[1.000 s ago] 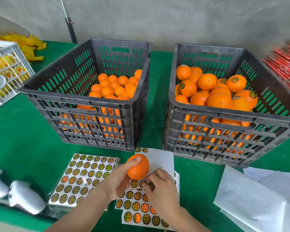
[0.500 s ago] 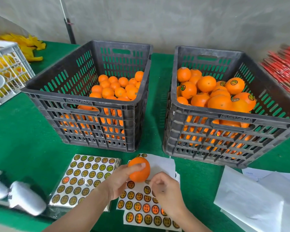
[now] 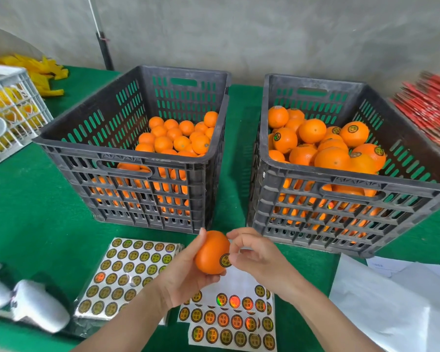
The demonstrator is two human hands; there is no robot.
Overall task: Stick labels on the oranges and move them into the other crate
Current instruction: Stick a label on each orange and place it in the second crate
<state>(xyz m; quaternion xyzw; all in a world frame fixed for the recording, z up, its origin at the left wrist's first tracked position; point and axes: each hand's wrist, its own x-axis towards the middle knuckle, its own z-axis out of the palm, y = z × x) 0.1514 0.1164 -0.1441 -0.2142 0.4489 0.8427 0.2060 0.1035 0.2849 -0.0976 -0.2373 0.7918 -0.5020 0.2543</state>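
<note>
Place: fruit-packing station | Evidence: black slatted left crate (image 3: pixel 127 158) and right crate (image 3: pixel 315 179), both holding loose oranges (image 3: pixel 163 143) | green-covered table (image 3: pixel 23 212) | label sheets (image 3: pixel 127 270) spread in front | bare grey concrete wall (image 3: pixel 264 34) behind

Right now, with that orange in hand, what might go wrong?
The label is partly covered by the right hand on the orange; if poorly pressed, it may peel. The right crate is heaped near its rim, so an orange added there might roll off. Only the left hand holds the fruit; it could slip.
</note>
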